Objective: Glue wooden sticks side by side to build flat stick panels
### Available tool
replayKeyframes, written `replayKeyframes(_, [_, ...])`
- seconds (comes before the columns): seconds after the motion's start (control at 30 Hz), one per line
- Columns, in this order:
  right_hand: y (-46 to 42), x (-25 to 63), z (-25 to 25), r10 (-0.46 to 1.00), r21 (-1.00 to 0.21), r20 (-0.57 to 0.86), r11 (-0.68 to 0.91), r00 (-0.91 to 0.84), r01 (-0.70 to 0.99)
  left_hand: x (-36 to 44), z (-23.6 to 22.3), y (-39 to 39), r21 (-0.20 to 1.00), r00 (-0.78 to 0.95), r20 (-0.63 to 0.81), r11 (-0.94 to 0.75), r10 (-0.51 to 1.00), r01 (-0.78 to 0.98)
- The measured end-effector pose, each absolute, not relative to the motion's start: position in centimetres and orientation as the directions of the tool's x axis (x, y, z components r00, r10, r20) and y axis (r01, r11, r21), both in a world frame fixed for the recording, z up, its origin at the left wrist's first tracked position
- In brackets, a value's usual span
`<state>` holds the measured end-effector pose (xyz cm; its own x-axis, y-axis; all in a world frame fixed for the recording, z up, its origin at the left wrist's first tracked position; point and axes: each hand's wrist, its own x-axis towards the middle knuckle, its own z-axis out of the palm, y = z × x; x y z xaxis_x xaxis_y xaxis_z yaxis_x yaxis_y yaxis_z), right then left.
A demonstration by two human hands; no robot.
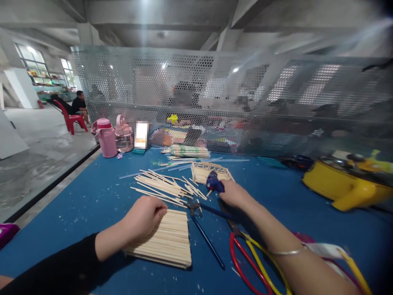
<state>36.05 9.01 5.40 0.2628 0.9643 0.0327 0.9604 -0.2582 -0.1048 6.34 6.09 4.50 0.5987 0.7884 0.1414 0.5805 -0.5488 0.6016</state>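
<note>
My left hand (144, 215) rests at the upper left of a flat panel of wooden sticks (172, 241) laid side by side. Its fingers are pinched together; what they hold, if anything, is hidden. With my right hand (235, 194) I grip a small dark blue glue gun (214, 181), just in front of a small stick-built tray (204, 168). Loose wooden sticks (166, 184) lie fanned out beyond the panel. Blue-handled pliers (208, 241) lie open to its right. Under my right forearm are large scissors (245, 258) with red and yellow handles.
Across the back stands a perforated metal screen (184, 86). A pink thermos (107, 139), a clear pink-lidded bottle (123, 137) and a lit phone (141, 135) line the back left. Bundled sticks (190, 150) lie behind. A yellow pot (346, 180) sits right. A person (80, 104) sits far left.
</note>
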Motion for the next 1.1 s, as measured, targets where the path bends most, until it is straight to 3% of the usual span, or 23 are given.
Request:
replayKeyframes(0.1, [9.5,35.8,5.0,0.964,-0.116,0.063,-0.252,0.260,0.961,6.7,4.8,6.7,0.635,0.596,0.097,-0.511,0.797,0.579])
replayKeyframes(0.2, [9.8,35.9,5.4,0.959,-0.146,0.088,-0.256,0.270,0.956,6.2,5.5,7.6,0.735,0.517,0.165,-0.454,0.840,0.504])
replayKeyframes(0.33, [9.2,36.7,6.9,0.933,-0.208,0.136,-0.301,0.332,0.931,3.0,6.5,8.4,0.866,0.254,0.314,-0.386,0.915,0.317])
replayKeyframes(0.43, [7.5,36.6,8.1,0.909,-0.258,0.189,-0.320,0.372,0.912,-0.4,6.3,8.3,0.918,0.079,0.226,-0.240,0.971,0.315])
replayKeyframes(0.5, [5.9,35.7,8.8,0.894,-0.372,0.251,-0.266,0.372,0.890,-2.1,5.7,7.9,0.917,0.120,0.076,-0.117,0.990,0.382])
replayKeyframes(0.57, [4.3,34.2,9.2,0.928,-0.495,0.269,-0.097,0.258,0.864,-2.8,5.0,7.4,0.897,0.270,-0.089,-0.041,0.959,0.440])
replayKeyframes(0.67, [2.7,31.0,9.4,0.984,-0.627,0.168,0.064,0.054,0.777,-2.4,4.0,6.8,0.912,0.475,-0.246,0.035,0.845,0.410])
replayKeyframes(0.87, [2.9,25.8,9.6,0.976,-0.676,0.020,0.174,-0.217,0.716,-0.7,3.1,6.5,0.932,0.431,-0.351,0.265,0.831,0.247])
replayKeyframes(1.1, [4.8,24.0,9.1,0.956,-0.658,-0.014,0.212,-0.293,0.722,-0.6,2.6,6.3,0.941,0.442,-0.330,0.255,0.834,0.220])
